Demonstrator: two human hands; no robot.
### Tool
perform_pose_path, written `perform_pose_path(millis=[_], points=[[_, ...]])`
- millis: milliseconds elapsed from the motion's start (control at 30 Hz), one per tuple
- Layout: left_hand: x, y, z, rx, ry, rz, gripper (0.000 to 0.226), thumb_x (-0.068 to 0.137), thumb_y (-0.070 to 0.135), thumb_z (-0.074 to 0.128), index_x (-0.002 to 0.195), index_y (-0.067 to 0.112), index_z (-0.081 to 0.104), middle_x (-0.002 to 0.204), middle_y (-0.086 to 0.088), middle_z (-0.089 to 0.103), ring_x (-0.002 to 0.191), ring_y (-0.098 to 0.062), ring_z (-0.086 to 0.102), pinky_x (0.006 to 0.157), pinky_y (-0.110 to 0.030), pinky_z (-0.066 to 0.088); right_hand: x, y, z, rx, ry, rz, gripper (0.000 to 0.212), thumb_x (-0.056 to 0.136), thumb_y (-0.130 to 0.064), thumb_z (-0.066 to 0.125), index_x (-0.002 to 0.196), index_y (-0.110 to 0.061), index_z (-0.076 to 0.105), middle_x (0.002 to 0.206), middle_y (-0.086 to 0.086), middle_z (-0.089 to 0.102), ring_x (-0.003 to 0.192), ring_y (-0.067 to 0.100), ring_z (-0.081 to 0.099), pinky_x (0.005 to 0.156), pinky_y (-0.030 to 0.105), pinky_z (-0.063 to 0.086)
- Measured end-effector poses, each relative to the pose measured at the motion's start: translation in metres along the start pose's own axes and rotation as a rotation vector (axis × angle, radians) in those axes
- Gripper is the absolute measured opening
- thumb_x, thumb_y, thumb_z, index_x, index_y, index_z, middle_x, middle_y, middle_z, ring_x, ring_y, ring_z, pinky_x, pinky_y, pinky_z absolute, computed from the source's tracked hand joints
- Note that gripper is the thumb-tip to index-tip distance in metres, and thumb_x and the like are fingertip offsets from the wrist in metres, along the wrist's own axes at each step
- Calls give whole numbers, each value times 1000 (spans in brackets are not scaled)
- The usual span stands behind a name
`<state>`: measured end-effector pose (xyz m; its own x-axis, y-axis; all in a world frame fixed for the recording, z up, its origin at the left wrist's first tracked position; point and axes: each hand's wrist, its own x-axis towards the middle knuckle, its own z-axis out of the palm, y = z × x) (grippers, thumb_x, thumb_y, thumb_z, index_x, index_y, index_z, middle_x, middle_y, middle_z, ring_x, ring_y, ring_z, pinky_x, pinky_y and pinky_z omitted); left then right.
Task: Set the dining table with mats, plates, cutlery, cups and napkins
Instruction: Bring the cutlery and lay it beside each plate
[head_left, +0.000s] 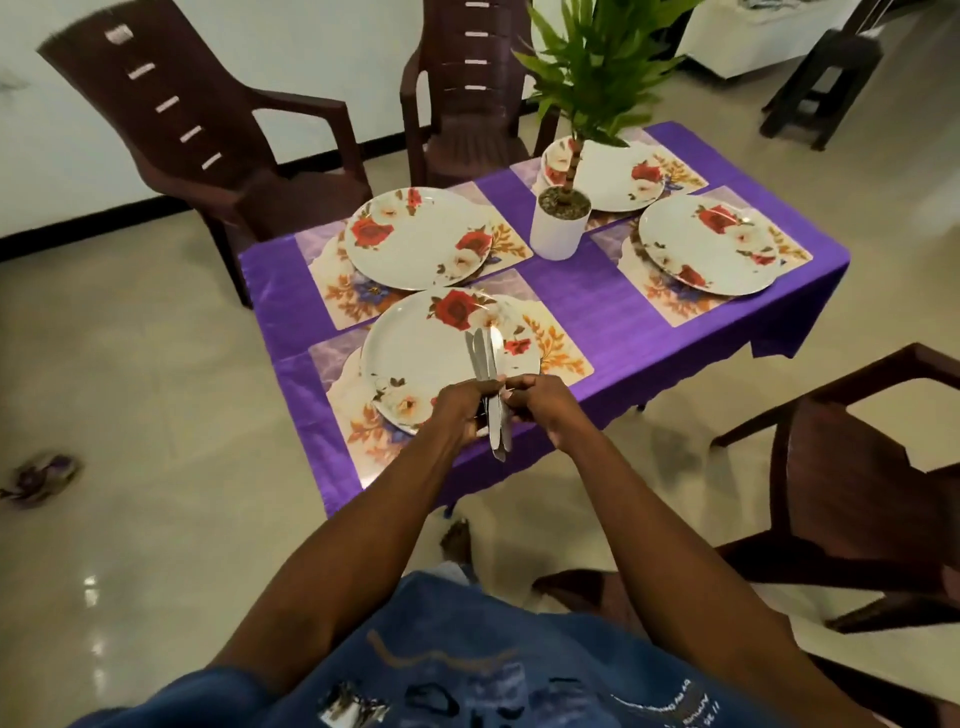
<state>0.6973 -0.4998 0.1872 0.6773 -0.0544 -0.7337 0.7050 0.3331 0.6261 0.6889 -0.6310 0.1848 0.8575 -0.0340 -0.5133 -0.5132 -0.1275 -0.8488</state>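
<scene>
A low table with a purple cloth carries several floral mats, each with a white rose-patterned plate on it. Over the nearest plate my left hand grips a bundle of steel cutlery, its ends pointing up over the plate and down past the table edge. My right hand pinches a piece of that bundle from the right side. The other plates lie at the far left, at the right and behind the plant.
A potted green plant in a white pot stands mid-table. Brown plastic chairs stand behind the table and at my right. A sandal lies on the tiled floor at the left.
</scene>
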Motion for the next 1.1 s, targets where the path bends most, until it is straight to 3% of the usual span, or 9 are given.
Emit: perform_pose_path(millis=[133, 267, 367, 467, 600, 700, 800, 900, 1100], points=[[41, 20, 22, -35, -10, 11, 23, 81, 2, 73, 99, -11, 68, 77, -18, 73, 66, -32, 70, 68, -41, 60, 42, -18, -19, -3, 42, 47, 21, 87, 6, 64, 106, -1, 67, 84, 14, 68, 71, 21, 61, 66, 30, 53], [74, 44, 43, -50, 39, 6, 10, 82, 1, 73, 85, -7, 69, 56, -10, 66, 52, -20, 60, 66, -32, 56, 87, -34, -47, -31, 148, 73, 18, 85, 9, 62, 89, -7, 67, 70, 4, 63, 61, 16, 56, 54, 24, 49], [91, 55, 49, -115, -6, -9, 13, 91, 0, 61, 79, -3, 64, 64, -13, 68, 55, -19, 66, 64, -28, 57, 111, -40, -68, -75, 212, 110, 22, 85, 11, 59, 83, -10, 66, 69, 5, 62, 58, 14, 55, 50, 21, 51], [108, 64, 54, -194, 16, -9, 20, 94, 0, 58, 74, -4, 63, 63, -13, 65, 50, -18, 65, 51, -27, 57, 141, -46, -83, -143, 195, 109, 19, 84, 9, 61, 85, -10, 67, 67, 5, 61, 56, 13, 53, 51, 24, 47], [124, 70, 59, -257, 122, 26, 10, 92, 5, 64, 83, -1, 66, 61, -8, 66, 60, -18, 61, 70, -33, 55, 181, -54, -87, -238, 124, 90, 16, 81, 10, 64, 81, -5, 67, 60, 6, 57, 51, 17, 49, 51, 27, 41], [130, 75, 65, -348, 158, 37, 16, 93, 6, 60, 78, 4, 64, 58, -6, 62, 55, -17, 57, 65, -31, 47, 206, -55, -88, -375, 38, 60, 14, 78, 11, 64, 79, -3, 69, 60, 10, 59, 43, 14, 51, 51, 29, 41], [134, 76, 82, -401, 274, 68, 20, 93, 6, 60, 73, 5, 64, 53, -3, 60, 47, -14, 54, 55, -25, 45, 220, -46, -94, -494, -44, 30, 11, 78, 7, 60, 83, 8, 70, 69, 16, 62, 56, 22, 59, 54, 32, 46], [134, 67, 105, -435, 359, 97, 16, 93, 8, 60, 78, 4, 65, 59, -5, 58, 46, -12, 52, 45, -20, 44, 225, -42, -100, -599, -108, -7, 17, 83, -2, 56, 86, 2, 72, 84, 18, 70, 78, 29, 66, 58, 29, 45], [129, 42, 124, -528, 409, 126, 22, 94, 11, 60, 75, 2, 63, 52, -5, 55, 47, -18, 49, 56, -34, 49, 224, -46, -106, -692, -150, -60, 13, 83, -3, 54, 87, -3, 66, 100, 20, 67, 94, 37, 64, 65, 29, 40]])
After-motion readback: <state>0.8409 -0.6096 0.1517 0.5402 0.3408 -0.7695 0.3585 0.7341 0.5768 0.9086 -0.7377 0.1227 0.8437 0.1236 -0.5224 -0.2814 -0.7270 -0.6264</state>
